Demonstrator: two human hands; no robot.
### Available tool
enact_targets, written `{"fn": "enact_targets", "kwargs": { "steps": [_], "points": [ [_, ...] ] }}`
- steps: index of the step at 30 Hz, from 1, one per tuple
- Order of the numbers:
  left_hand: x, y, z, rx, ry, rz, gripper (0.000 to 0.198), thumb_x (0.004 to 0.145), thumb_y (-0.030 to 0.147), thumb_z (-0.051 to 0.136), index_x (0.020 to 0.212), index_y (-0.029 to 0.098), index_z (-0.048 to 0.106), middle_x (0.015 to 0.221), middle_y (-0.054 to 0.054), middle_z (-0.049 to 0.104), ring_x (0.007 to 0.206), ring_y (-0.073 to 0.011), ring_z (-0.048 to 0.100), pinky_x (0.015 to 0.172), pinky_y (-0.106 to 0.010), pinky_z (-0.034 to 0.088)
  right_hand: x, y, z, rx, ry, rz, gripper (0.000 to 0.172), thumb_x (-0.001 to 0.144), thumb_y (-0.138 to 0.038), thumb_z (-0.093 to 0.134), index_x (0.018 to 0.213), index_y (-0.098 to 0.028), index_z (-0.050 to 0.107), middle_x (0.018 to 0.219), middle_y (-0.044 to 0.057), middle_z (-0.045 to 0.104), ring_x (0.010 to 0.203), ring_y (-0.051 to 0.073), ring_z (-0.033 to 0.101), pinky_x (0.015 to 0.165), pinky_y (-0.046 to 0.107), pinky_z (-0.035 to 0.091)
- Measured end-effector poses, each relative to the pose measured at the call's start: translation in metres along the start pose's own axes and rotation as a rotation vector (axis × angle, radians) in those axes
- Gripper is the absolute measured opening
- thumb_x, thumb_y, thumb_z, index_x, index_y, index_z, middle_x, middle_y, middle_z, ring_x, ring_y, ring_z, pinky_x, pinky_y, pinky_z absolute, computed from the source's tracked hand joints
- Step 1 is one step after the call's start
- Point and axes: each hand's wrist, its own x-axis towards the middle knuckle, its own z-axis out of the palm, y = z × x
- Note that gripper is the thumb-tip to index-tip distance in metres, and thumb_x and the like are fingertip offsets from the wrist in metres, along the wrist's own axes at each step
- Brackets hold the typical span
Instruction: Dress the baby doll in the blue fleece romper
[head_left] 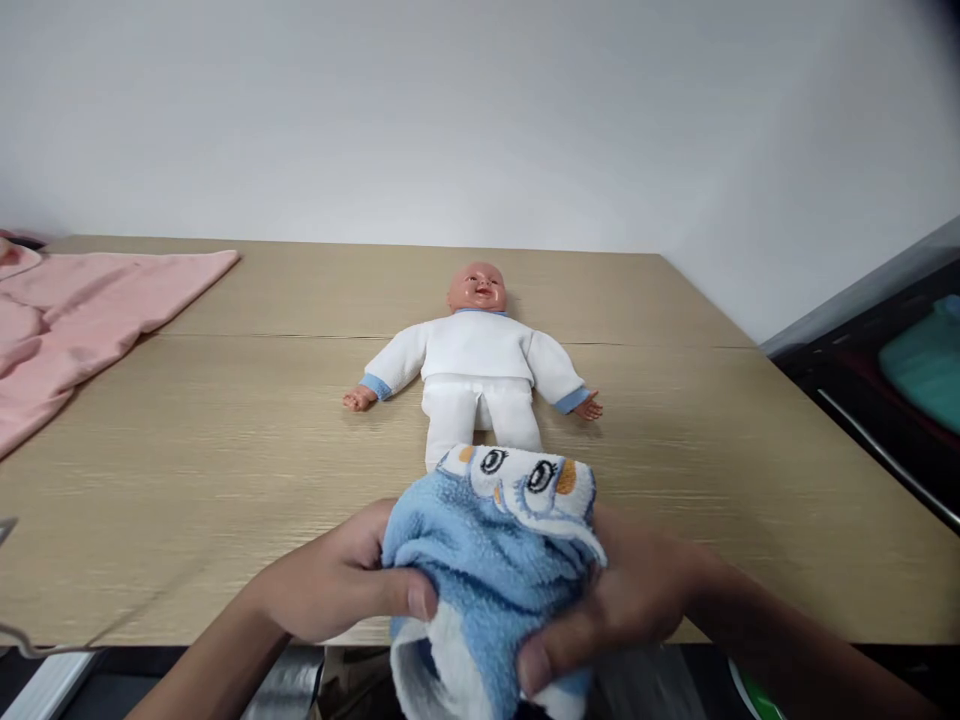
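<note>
A bunched blue and white terry doll garment (480, 540), with embroidered eyes and orange patches, is held at the table's front edge. My left hand (337, 575) grips its left side, thumb on top. My right hand (615, 590) grips the right side, its thumb pressing lower down; the other fingers of both hands are hidden behind the cloth. Just beyond, a baby doll (480, 345) in a white top with blue cuffs and white trousers lies face up, arms spread. Its lower legs are hidden behind the garment.
A pink garment (90, 310) lies on the left of the wooden table (660, 400). To the right stands a black case or bin (862, 400) with green cloth (926, 360) in it. A thin cable or wire (37, 648) shows at the lower left. A pale wall rises behind.
</note>
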Motion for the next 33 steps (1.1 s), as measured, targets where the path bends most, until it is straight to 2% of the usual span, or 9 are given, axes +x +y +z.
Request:
{"fn": "enact_targets", "kwargs": {
  "steps": [5, 9, 12, 15, 20, 23, 26, 30, 33],
  "points": [
    [-0.004, -0.005, 0.003, -0.101, 0.005, -0.011, 0.046, 0.1, 0.058, 0.084, 0.116, 0.016, 0.077, 0.07, 0.003, 0.063, 0.058, -0.0083, 0.052, 0.062, -0.018, 0.049, -0.017, 0.009, 0.001, 0.225, 0.087, 0.09, 0.049, 0.1, -0.064, 0.081, 0.121, -0.02, 0.085, 0.113, 0.006, 0.083, 0.112, 0.023, 0.077, 0.108, 0.038, 0.063],
    [-0.001, 0.003, 0.012, 0.038, 0.014, 0.012, 0.065, 0.077, 0.043, 0.099, 0.13, 0.018, 0.072, 0.097, -0.003, 0.076, 0.08, -0.0175, 0.068, 0.09, -0.032, 0.062, -0.022, 0.004, 0.005, 0.134, 0.151, 0.16, 0.049, 0.104, -0.064, 0.074, 0.119, -0.018, 0.083, 0.113, 0.007, 0.083, 0.111, 0.023, 0.077, 0.109, 0.038, 0.063],
    [0.0, 0.009, 0.024, 0.228, 0.219, -0.074, 0.036, 0.082, 0.031, 0.087, 0.113, 0.019, 0.073, 0.105, -0.005, 0.077, 0.096, -0.0221, 0.07, 0.089, -0.03, 0.061, -0.016, -0.004, 0.016, 0.015, 0.166, 0.158, 0.042, 0.082, -0.046, 0.097, 0.112, -0.021, 0.082, 0.096, 0.001, 0.079, 0.092, 0.021, 0.076, 0.089, 0.032, 0.066],
    [-0.002, 0.009, 0.033, 0.288, 0.43, -0.08, 0.019, 0.092, 0.033, 0.078, 0.096, 0.02, 0.065, 0.088, -0.001, 0.072, 0.085, -0.0179, 0.065, 0.08, -0.026, 0.058, -0.011, -0.005, 0.027, -0.272, 0.4, 0.114, 0.024, 0.079, -0.025, 0.092, 0.099, -0.023, 0.079, 0.088, -0.003, 0.077, 0.085, 0.019, 0.074, 0.081, 0.028, 0.062],
    [-0.006, 0.005, 0.036, 0.314, 0.52, -0.077, 0.011, 0.097, 0.027, 0.07, 0.104, 0.023, 0.063, 0.076, 0.007, 0.06, 0.067, -0.0122, 0.052, 0.067, -0.022, 0.05, -0.017, 0.002, 0.026, -0.843, 0.791, -0.099, 0.014, 0.084, -0.013, 0.07, 0.094, -0.023, 0.068, 0.09, -0.001, 0.071, 0.075, 0.016, 0.064, 0.071, 0.029, 0.05],
    [-0.004, 0.007, 0.037, 0.366, 0.538, -0.021, 0.007, 0.095, 0.023, 0.071, 0.099, 0.022, 0.066, 0.083, 0.005, 0.064, 0.073, -0.0132, 0.055, 0.07, -0.022, 0.052, -0.02, -0.004, 0.022, -0.835, 0.725, -0.055, 0.013, 0.086, -0.012, 0.067, 0.092, -0.023, 0.063, 0.085, -0.002, 0.068, 0.07, 0.015, 0.061, 0.068, 0.028, 0.047],
    [0.0, 0.009, 0.042, 0.401, 0.559, 0.051, 0.011, 0.098, 0.025, 0.071, 0.089, 0.021, 0.067, 0.087, 0.002, 0.071, 0.083, -0.0156, 0.063, 0.08, -0.023, 0.055, -0.02, -0.013, 0.022, -0.569, 0.562, 0.07, 0.015, 0.088, -0.015, 0.072, 0.099, -0.023, 0.068, 0.092, -0.001, 0.076, 0.08, 0.018, 0.07, 0.075, 0.029, 0.055],
    [0.005, 0.009, 0.047, 0.401, 0.65, 0.079, 0.012, 0.097, 0.029, 0.08, 0.103, 0.021, 0.073, 0.103, 0.001, 0.08, 0.096, -0.0184, 0.071, 0.089, -0.025, 0.056, -0.017, -0.022, 0.027, -0.123, 0.321, 0.197, 0.029, 0.091, -0.036, 0.087, 0.117, -0.025, 0.08, 0.112, 0.002, 0.085, 0.104, 0.027, 0.078, 0.093, 0.037, 0.063],
    [0.007, 0.012, 0.044, 0.432, 0.657, 0.022, 0.016, 0.097, 0.034, 0.081, 0.096, 0.019, 0.075, 0.093, 0.001, 0.077, 0.086, -0.0174, 0.065, 0.08, -0.024, 0.054, -0.012, -0.02, 0.029, -0.007, 0.355, 0.298, 0.039, 0.083, -0.04, 0.097, 0.117, -0.026, 0.084, 0.111, 0.002, 0.087, 0.104, 0.027, 0.079, 0.092, 0.037, 0.064]
  ]
}}
